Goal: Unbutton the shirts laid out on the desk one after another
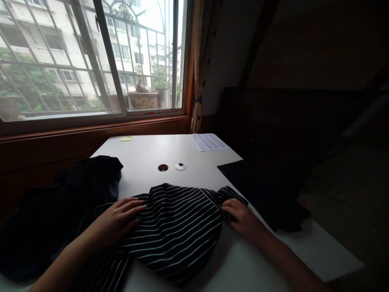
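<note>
We judge the striped garment (pixel 179 221) soft and light, best held at opposite edges; our left hand (pixel 126 215) lies open on it, our right hand (pixel 241 215) curls, grip unclear.

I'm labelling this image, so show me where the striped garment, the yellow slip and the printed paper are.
Striped garment (pixel 179 223): head view, on the middle of its striped cloth.
Yellow slip (pixel 125 138): head view, mid-surface.
Printed paper (pixel 210 142): head view, middle of its printed side.

Bright barred window (pixel 111 59), tied curtain (pixel 200 61) beside it, white table (pixel 142 150)
</note>
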`<move>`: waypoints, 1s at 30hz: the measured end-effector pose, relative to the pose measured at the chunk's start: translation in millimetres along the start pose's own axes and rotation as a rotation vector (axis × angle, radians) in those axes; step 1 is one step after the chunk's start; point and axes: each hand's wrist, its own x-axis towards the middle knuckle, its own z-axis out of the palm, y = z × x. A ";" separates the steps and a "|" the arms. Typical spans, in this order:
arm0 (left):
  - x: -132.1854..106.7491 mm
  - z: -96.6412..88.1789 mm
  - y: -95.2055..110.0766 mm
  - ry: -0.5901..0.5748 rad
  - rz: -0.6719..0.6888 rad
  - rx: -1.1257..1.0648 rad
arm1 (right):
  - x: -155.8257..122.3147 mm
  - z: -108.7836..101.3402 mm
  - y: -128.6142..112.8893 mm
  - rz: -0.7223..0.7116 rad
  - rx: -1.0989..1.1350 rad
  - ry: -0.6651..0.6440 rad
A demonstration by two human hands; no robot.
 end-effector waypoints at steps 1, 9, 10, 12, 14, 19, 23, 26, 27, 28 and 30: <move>-0.2 1.5 -0.4 -0.008 -0.007 0.005 | 2.5 -4.7 4.4 -0.001 -0.018 0.017; -1.0 1.0 2.7 -0.076 -0.050 -0.041 | 21.3 -77.8 24.2 0.093 -0.086 0.157; -0.3 1.9 3.1 -0.080 -0.041 -0.054 | 23.7 -85.7 27.0 0.100 -0.090 0.140; 1.0 5.1 2.9 -0.071 -0.023 -0.078 | 27.8 -98.5 32.6 0.120 -0.097 0.103; 2.2 9.0 1.8 -0.058 -0.010 -0.104 | 30.8 -108.7 37.0 0.145 -0.101 0.071; 2.6 12.2 1.4 -0.006 -0.063 -0.244 | 37.4 -131.3 35.7 0.195 -0.080 0.038; -5.5 2.9 -0.1 0.085 -0.262 -0.564 | 47.3 -146.4 25.6 0.172 -0.068 0.086; -19.5 -9.1 -6.6 0.255 -0.620 -0.961 | 58.9 -154.4 15.7 0.154 -0.049 0.135; -24.5 -13.1 -9.4 0.313 -0.766 -1.097 | 64.0 -156.5 12.0 0.150 -0.049 0.158; -28.7 -17.0 -12.4 0.358 -0.899 -1.219 | 70.1 -158.1 8.4 0.148 -0.054 0.186; -33.8 -23.5 -18.5 0.394 -1.073 -1.396 | 85.7 -159.4 2.2 0.133 -0.079 0.239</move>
